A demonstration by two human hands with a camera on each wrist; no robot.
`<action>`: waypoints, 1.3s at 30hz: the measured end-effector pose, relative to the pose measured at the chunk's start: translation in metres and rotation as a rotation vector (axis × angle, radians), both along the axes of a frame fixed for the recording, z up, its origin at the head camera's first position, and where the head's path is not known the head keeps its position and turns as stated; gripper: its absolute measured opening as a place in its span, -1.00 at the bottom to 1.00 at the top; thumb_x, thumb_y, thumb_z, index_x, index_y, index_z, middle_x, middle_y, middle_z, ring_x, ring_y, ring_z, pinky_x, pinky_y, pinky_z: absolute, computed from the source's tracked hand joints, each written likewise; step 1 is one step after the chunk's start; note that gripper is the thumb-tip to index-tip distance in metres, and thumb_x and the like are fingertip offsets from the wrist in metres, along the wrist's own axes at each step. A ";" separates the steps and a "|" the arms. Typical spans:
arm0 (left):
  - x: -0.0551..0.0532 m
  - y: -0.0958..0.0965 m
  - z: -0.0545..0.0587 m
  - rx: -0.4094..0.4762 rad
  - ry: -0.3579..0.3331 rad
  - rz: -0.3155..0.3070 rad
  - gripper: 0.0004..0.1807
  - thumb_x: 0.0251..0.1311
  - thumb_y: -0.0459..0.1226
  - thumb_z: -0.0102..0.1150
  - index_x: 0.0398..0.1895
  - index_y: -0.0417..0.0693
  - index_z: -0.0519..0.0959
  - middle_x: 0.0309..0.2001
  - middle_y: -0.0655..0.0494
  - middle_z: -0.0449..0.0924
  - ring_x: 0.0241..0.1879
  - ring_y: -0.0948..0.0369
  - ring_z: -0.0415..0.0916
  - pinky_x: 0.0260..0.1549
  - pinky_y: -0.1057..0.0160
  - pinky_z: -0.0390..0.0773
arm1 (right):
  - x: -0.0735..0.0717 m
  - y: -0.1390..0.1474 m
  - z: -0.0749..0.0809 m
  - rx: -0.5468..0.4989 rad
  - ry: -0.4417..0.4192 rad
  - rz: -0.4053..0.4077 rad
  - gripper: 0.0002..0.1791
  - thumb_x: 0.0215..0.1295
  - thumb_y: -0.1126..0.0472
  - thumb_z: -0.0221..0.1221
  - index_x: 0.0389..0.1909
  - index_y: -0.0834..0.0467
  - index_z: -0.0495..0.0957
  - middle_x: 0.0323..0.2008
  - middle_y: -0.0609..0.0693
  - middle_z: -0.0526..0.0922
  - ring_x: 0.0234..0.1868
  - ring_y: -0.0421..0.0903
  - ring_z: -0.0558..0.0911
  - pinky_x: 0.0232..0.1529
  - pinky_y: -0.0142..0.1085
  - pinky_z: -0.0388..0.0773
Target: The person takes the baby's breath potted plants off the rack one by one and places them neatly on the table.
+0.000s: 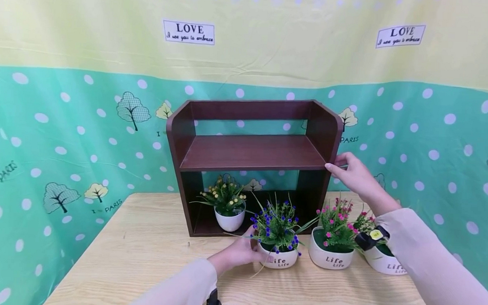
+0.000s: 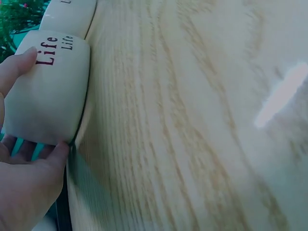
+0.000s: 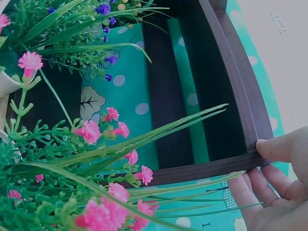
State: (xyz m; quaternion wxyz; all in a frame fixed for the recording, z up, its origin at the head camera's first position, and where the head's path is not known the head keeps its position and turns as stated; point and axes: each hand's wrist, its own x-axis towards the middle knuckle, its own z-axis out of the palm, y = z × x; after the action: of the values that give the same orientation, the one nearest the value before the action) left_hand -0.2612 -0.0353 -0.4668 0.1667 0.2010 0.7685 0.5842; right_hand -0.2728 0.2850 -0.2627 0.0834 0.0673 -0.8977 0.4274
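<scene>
My left hand point(image 1: 240, 253) grips a white "Life" pot point(image 1: 279, 260) of blue artificial flowers, which stands in front of the dark brown two-tier shelf point(image 1: 252, 151). In the left wrist view the thumb lies across the lettering of this pot point(image 2: 50, 103), with the other fingers at its side close to the tabletop. My right hand point(image 1: 353, 176) holds the shelf's right side panel at the height of the middle board. The right wrist view has that thumb on the front edge of the panel point(image 3: 192, 169) and the fingers curled around its outer side.
A small white pot point(image 1: 229, 221) of yellow flowers stands on the lower tier, at the left. Right of the blue flowers are a "Life" pot point(image 1: 331, 256) of pink flowers and another pot point(image 1: 383, 263), partly behind my right forearm. A patterned curtain point(image 1: 87, 133) hangs behind the wooden table point(image 1: 144, 239).
</scene>
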 end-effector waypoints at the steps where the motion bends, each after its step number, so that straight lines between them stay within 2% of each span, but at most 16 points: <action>1: 0.000 0.000 0.000 0.002 0.010 -0.003 0.23 -0.03 -0.21 0.57 0.56 -0.32 -0.10 0.00 -0.12 0.53 -0.42 0.27 0.43 -0.41 0.34 0.45 | 0.000 0.000 0.000 0.001 -0.001 0.000 -0.30 0.53 -0.11 0.03 0.29 0.42 0.16 0.16 0.39 0.39 0.12 0.31 0.53 0.16 0.18 0.39; 2: 0.000 0.000 -0.001 0.006 0.014 -0.010 0.21 -0.03 -0.21 0.57 0.56 -0.30 -0.08 -0.06 -0.12 0.52 -0.41 0.26 0.43 -0.40 0.32 0.46 | 0.000 -0.001 0.001 0.001 -0.001 0.001 -0.30 0.53 -0.10 0.03 0.29 0.42 0.16 0.16 0.39 0.38 0.12 0.31 0.53 0.16 0.18 0.39; 4: 0.001 -0.001 -0.002 -0.015 0.036 -0.008 0.00 -0.04 -0.18 0.57 0.44 -0.35 0.24 0.29 -0.22 0.34 -0.30 0.27 0.46 -0.19 0.29 0.48 | 0.000 -0.002 0.001 0.001 0.000 0.003 -0.31 0.53 -0.10 0.02 0.29 0.43 0.16 0.16 0.40 0.38 0.12 0.31 0.53 0.15 0.17 0.39; 6: 0.001 -0.002 -0.002 -0.045 0.048 -0.002 -0.24 -0.03 -0.15 0.57 0.22 -0.35 0.51 0.51 -0.27 -0.02 -0.15 0.27 0.47 0.03 0.22 0.43 | 0.000 -0.003 0.002 0.001 0.000 0.004 -0.30 0.53 -0.10 0.02 0.29 0.43 0.15 0.16 0.40 0.38 0.12 0.32 0.53 0.15 0.18 0.39; 7: 0.001 -0.003 -0.001 -0.053 0.051 -0.005 -0.36 -0.03 -0.14 0.57 0.10 -0.30 0.61 0.54 -0.29 -0.11 -0.13 0.26 0.48 0.08 0.18 0.40 | 0.000 -0.003 0.002 0.002 0.001 0.003 -0.31 0.53 -0.10 0.02 0.29 0.43 0.15 0.16 0.40 0.38 0.12 0.32 0.53 0.15 0.18 0.39; 9: 0.001 -0.004 -0.001 -0.031 0.044 -0.021 -0.42 -0.02 -0.17 0.57 0.08 -0.20 0.62 0.50 -0.32 0.04 -0.02 0.22 0.50 0.18 0.14 0.35 | 0.000 -0.003 0.002 0.003 0.000 0.001 -0.31 0.53 -0.10 0.02 0.29 0.43 0.15 0.16 0.40 0.38 0.12 0.32 0.52 0.15 0.19 0.38; 10: 0.001 -0.004 0.000 -0.017 0.039 -0.030 -0.37 -0.02 -0.19 0.56 0.15 -0.17 0.56 0.42 -0.33 0.22 -0.02 0.20 0.50 0.15 0.12 0.38 | 0.000 -0.003 0.003 0.002 -0.002 0.000 -0.31 0.53 -0.10 0.02 0.30 0.42 0.15 0.16 0.40 0.38 0.12 0.32 0.52 0.15 0.19 0.38; 12: 0.001 -0.006 0.002 0.027 0.024 -0.045 -0.23 -0.01 -0.24 0.56 0.29 -0.07 0.40 0.26 -0.18 0.45 0.00 0.15 0.53 0.11 0.11 0.44 | 0.001 -0.003 0.003 0.001 -0.002 0.000 -0.31 0.54 -0.09 0.02 0.30 0.43 0.15 0.16 0.40 0.38 0.12 0.32 0.52 0.15 0.20 0.38; 14: 0.000 -0.008 0.005 0.069 0.016 -0.057 -0.14 0.00 -0.31 0.55 0.35 0.02 0.26 0.13 -0.02 0.52 0.13 0.06 0.50 0.12 0.07 0.46 | 0.001 -0.002 0.003 0.000 0.002 0.004 -0.31 0.54 -0.09 0.01 0.30 0.44 0.14 0.17 0.41 0.37 0.12 0.33 0.52 0.15 0.20 0.39; 17: 0.000 -0.013 0.009 0.041 0.048 -0.053 -0.12 0.01 -0.32 0.55 0.37 0.01 0.25 0.26 0.02 0.37 0.27 -0.07 0.39 0.19 -0.01 0.42 | 0.001 -0.002 0.003 0.000 0.006 0.007 -0.31 0.54 -0.09 0.01 0.30 0.45 0.15 0.16 0.41 0.37 0.12 0.33 0.53 0.14 0.19 0.39; 19: 0.000 -0.017 0.012 0.015 0.065 -0.049 -0.07 0.01 -0.31 0.55 0.43 -0.02 0.21 0.35 -0.06 0.26 0.31 -0.17 0.33 0.21 -0.07 0.40 | 0.001 -0.002 0.002 0.001 0.007 0.005 -0.31 0.54 -0.09 0.02 0.29 0.44 0.15 0.16 0.40 0.38 0.12 0.32 0.53 0.15 0.19 0.39; 24: 0.003 -0.029 0.018 -0.020 0.063 -0.054 0.00 0.04 -0.25 0.55 0.51 0.02 0.15 0.46 -0.14 0.14 0.26 -0.28 0.35 0.19 -0.12 0.41 | 0.001 0.000 0.001 0.004 0.007 0.003 -0.30 0.53 -0.10 0.03 0.29 0.43 0.16 0.16 0.39 0.38 0.12 0.32 0.53 0.17 0.20 0.37; 30: 0.005 -0.045 0.022 0.005 0.081 -0.065 -0.08 0.09 -0.21 0.52 0.49 0.02 0.21 0.43 -0.17 0.24 0.31 -0.26 0.31 0.21 -0.16 0.37 | 0.001 0.000 0.001 0.002 0.007 0.007 -0.30 0.53 -0.10 0.03 0.29 0.44 0.15 0.16 0.39 0.37 0.12 0.32 0.53 0.17 0.20 0.37; 37: 0.002 -0.065 0.024 -0.049 0.190 -0.017 -0.15 0.11 -0.21 0.50 0.45 -0.05 0.27 0.43 -0.06 0.28 0.30 -0.06 0.38 0.24 -0.15 0.35 | 0.000 0.000 0.000 0.000 -0.004 0.004 -0.29 0.53 -0.11 0.02 0.30 0.43 0.15 0.17 0.40 0.37 0.13 0.32 0.52 0.17 0.22 0.37; 39: 0.002 -0.072 0.026 -0.059 0.201 -0.009 -0.13 0.10 -0.19 0.50 0.45 -0.07 0.26 0.42 -0.08 0.30 0.28 -0.03 0.40 0.22 -0.14 0.38 | 0.000 0.000 0.000 -0.006 -0.002 0.007 -0.29 0.53 -0.11 0.02 0.30 0.43 0.15 0.18 0.40 0.36 0.13 0.33 0.52 0.17 0.22 0.37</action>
State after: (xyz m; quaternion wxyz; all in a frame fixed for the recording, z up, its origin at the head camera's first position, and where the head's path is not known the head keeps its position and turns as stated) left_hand -0.2590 -0.1073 -0.4407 0.0971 0.2568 0.7973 0.5374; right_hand -0.2726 0.2849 -0.2630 0.0814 0.0696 -0.8962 0.4305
